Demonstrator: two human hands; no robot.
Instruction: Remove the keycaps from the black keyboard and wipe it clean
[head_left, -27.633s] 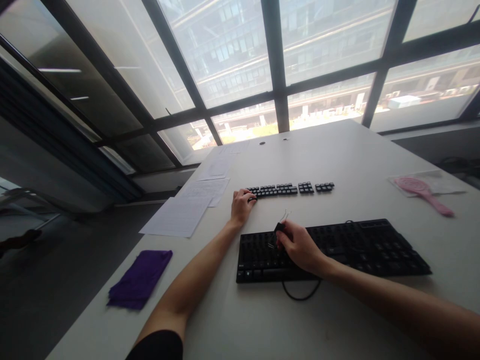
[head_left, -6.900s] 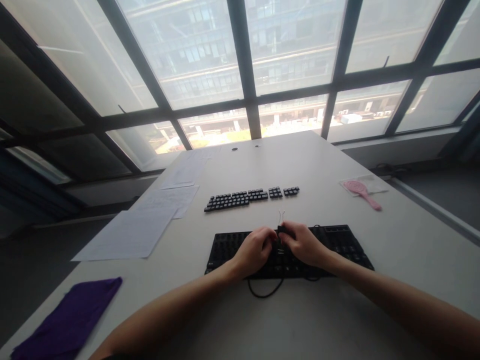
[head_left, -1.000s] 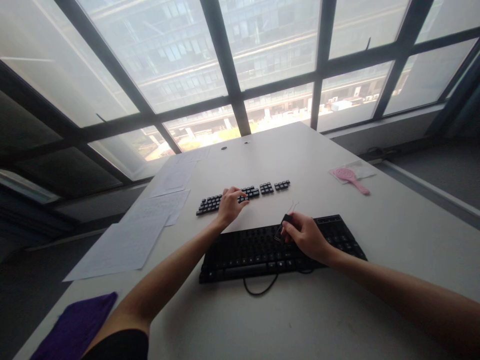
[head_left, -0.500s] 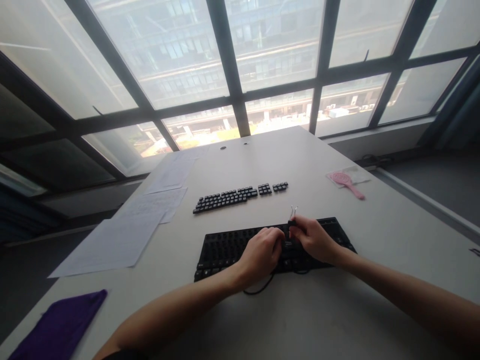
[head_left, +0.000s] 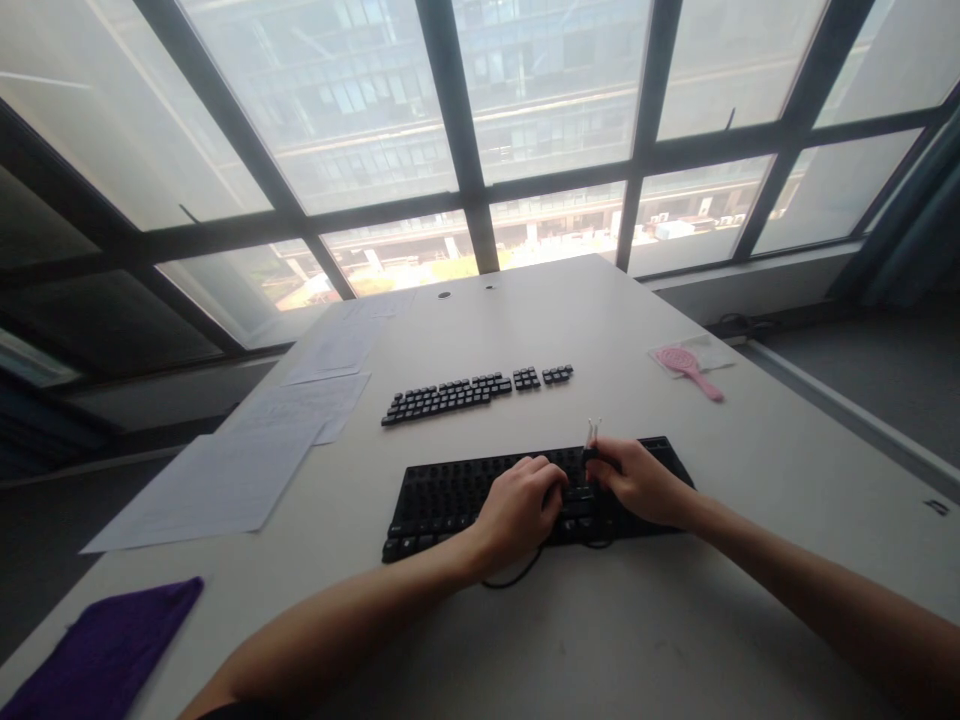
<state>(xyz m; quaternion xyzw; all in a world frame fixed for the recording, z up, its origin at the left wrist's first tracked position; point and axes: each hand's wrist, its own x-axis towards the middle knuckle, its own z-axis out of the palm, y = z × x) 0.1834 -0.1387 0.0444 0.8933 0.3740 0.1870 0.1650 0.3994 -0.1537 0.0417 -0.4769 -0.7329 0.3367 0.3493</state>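
A black keyboard lies on the white table, most of its keys taken off. My right hand grips a small black clip tool with wire handles, set upright over the keyboard's middle. My left hand rests on the keyboard right beside that tool, fingers curled down onto the keys; whether it holds a keycap is hidden. Rows of loose black keycaps lie on the table beyond the keyboard.
Sheets of paper are spread at the left. A purple cloth lies at the near left corner. A pink hairbrush lies at the right on a clear wrapper. The keyboard's cable loops toward me. Large windows stand behind the table.
One second ago my left hand was out at the rows of keycaps; it has come back to the keyboard beside the tool. My right hand and the tool have stayed over the keyboard.
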